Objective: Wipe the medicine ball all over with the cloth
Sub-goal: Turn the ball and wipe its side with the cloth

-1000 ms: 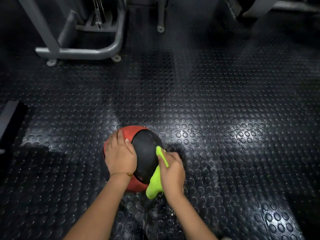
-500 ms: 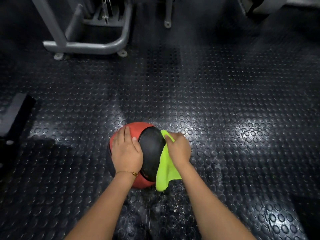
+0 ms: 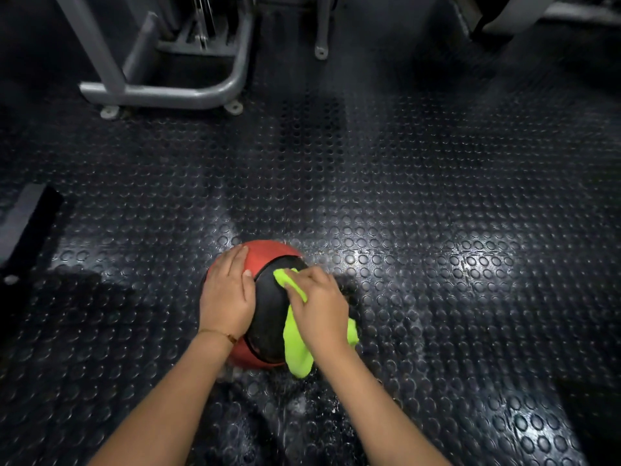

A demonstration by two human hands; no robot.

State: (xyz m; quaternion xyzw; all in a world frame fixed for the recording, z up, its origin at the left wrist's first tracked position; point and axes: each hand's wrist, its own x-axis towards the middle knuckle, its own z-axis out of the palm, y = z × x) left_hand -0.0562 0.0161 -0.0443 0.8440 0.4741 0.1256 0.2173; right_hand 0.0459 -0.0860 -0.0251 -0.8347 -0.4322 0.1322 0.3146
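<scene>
The right hand (image 3: pixel 319 307) hides much of the cloth (image 3: pixel 295 351).

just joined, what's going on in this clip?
A person is wiping a red and black medicine ball that sits on the studded rubber floor. The left hand rests flat on the ball's left side. The right hand holds a lime-green cloth against the black panel, and the cloth's tail hangs down toward the floor. A grey machine frame stands beyond.

Left hand (image 3: pixel 225 301) flat on the red-and-black medicine ball (image 3: pixel 268 317), right hand (image 3: pixel 319 309) pressing the green cloth (image 3: pixel 295 348) on its right side, studded floor (image 3: pixel 437 230) beneath.
</scene>
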